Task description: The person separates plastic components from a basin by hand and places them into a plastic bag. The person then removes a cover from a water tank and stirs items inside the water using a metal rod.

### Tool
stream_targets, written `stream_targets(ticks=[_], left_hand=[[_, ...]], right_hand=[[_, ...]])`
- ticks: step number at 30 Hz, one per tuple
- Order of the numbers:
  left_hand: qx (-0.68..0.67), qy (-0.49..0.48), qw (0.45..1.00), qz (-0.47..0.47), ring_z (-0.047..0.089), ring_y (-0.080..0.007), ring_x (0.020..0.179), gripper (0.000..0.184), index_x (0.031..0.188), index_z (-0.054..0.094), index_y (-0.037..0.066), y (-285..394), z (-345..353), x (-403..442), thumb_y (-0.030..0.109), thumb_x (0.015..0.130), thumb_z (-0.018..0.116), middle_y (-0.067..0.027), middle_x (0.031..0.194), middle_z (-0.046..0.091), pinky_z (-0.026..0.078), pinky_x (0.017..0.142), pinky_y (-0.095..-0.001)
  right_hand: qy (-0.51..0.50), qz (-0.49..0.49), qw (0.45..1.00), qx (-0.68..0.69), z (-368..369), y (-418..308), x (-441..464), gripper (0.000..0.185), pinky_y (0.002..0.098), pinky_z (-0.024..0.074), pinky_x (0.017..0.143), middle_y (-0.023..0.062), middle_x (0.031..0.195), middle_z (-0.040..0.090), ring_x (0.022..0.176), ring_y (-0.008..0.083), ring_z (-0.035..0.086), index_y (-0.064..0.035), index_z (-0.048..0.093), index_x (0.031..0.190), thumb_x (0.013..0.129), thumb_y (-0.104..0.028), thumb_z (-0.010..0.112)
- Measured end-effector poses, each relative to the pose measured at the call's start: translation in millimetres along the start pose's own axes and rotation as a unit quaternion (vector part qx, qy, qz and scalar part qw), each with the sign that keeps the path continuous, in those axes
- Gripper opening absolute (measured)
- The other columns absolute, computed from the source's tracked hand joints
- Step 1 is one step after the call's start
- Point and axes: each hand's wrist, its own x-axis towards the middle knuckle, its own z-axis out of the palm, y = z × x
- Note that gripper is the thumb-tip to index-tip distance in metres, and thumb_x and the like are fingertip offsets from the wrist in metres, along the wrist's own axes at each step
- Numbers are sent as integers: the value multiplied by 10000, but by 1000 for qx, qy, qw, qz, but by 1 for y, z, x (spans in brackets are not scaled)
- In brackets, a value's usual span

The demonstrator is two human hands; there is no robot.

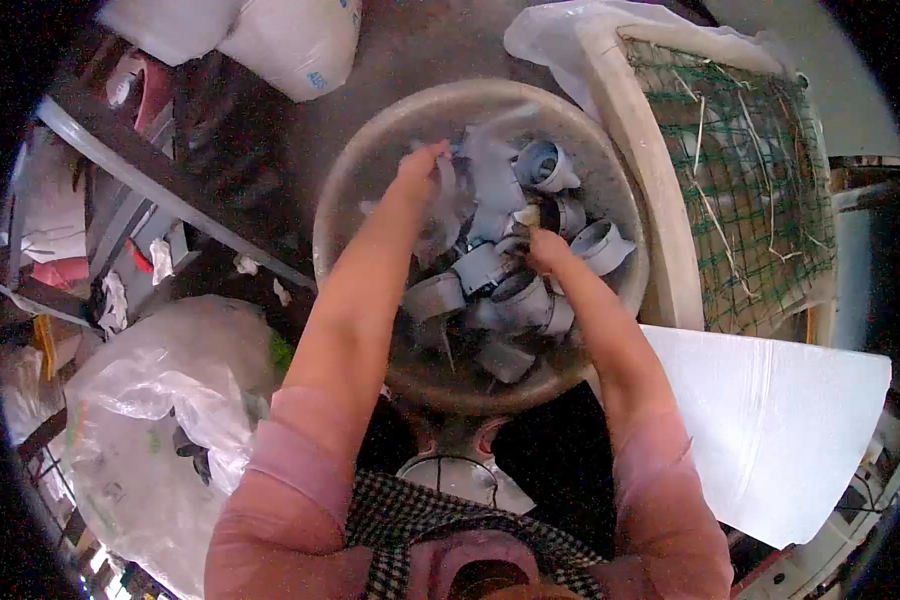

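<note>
A large round tub [355, 130] holds a heap of grey plastic parts [515, 295], several of them ring-shaped or like short pipe pieces. My left hand [425, 168] is at the tub's upper left, its fingers closed at the top of a curved grey plastic piece [448, 190] that looks blurred. My right hand [546, 250] reaches into the middle of the heap with curled fingers. A small yellowish thing [528, 215] shows just above it, but what the fingers hold is hidden. Near it lies a round grey part [540, 165].
A pale frame with green netting [740, 190] stands right of the tub, above a white board [770, 430]. Clear plastic bags [170, 400] lie at left, below a metal bar [170, 185]. White sacks [295, 45] stand at the back. A stool [455, 480] is beneath me.
</note>
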Motion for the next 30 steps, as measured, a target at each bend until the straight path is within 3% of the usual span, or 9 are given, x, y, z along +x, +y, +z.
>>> stream_targets(ticks=[3, 5, 7, 9, 14, 17, 18, 23, 30], left_hand=[[101, -53, 993, 17, 552, -203, 656, 112, 792, 584, 51, -16, 18, -5, 119, 715, 629, -62, 709, 567, 446, 561, -360], [22, -100, 992, 76, 543, -193, 641, 154, 823, 591, 50, 3, 50, -64, 133, 701, 638, -55, 710, 571, 452, 579, -349], [181, -51, 973, 132, 588, -273, 694, 232, 889, 604, 28, 4, 76, -50, 122, 677, 612, -115, 786, 619, 480, 644, -390], [570, 18, 748, 340, 612, -318, 895, 283, 875, 634, -40, 18, 114, -86, 127, 650, 596, -255, 962, 609, 484, 743, -427], [677, -108, 624, 375, 582, -381, 919, 373, 1050, 568, 15, -22, 135, -31, 200, 726, 564, -234, 979, 605, 453, 840, -423], [726, -99, 550, 400, 587, -383, 894, 394, 1062, 557, 7, -33, 131, -51, 282, 781, 590, -228, 952, 616, 464, 804, -434], [730, -99, 547, 398, 587, -383, 894, 394, 1062, 557, 7, -31, 125, -51, 282, 781, 590, -228, 952, 616, 464, 804, -434], [281, -156, 906, 274, 602, -199, 645, 335, 1016, 538, -3, 38, 83, -118, 271, 833, 600, -108, 749, 633, 479, 578, -330], [268, 21, 809, 524, 586, -169, 599, 319, 948, 567, -23, 94, 47, -320, 270, 832, 612, -86, 672, 615, 450, 539, -310]], right_hand=[[-46, -98, 993, 41, -19, -9, -4, 280, 412, 495, 690, 223, 840, 629, 798, 344, 623, 54, 590, 833, 676, -177, 603], [-64, -66, 995, 41, -37, -26, -21, 260, 417, 492, 696, 226, 842, 627, 805, 349, 620, 46, 596, 827, 673, -163, 595], [-47, -37, 998, 29, -13, -15, -17, 263, 428, 482, 726, 234, 881, 617, 849, 362, 604, 20, 595, 885, 676, -140, 581], [-5, -31, 999, 11, 14, 4, -14, 297, 434, 474, 751, 240, 917, 607, 886, 370, 592, 1, 586, 949, 683, -130, 575], [50, -105, 981, 155, 7, -6, -42, 400, 462, 430, 831, 255, 985, 583, 968, 422, 531, -2, 495, 1084, 769, -221, 609], [35, 1, 985, 168, -11, -24, -57, 403, 463, 431, 823, 249, 977, 589, 955, 422, 536, -5, 497, 1086, 786, -248, 611], [25, 74, 983, 168, -23, -33, -64, 398, 462, 432, 819, 245, 970, 594, 950, 421, 540, -7, 500, 1085, 792, -254, 607], [223, -52, 937, 263, -72, -49, -79, 358, 440, 435, 814, 248, 973, 595, 950, 420, 544, -16, 490, 1077, 797, -215, 592], [294, 54, 895, 332, -180, -132, -160, 582, 419, 434, 850, 275, 1036, 573, 998, 404, 545, 42, 437, 1124, 736, -340, 642]])
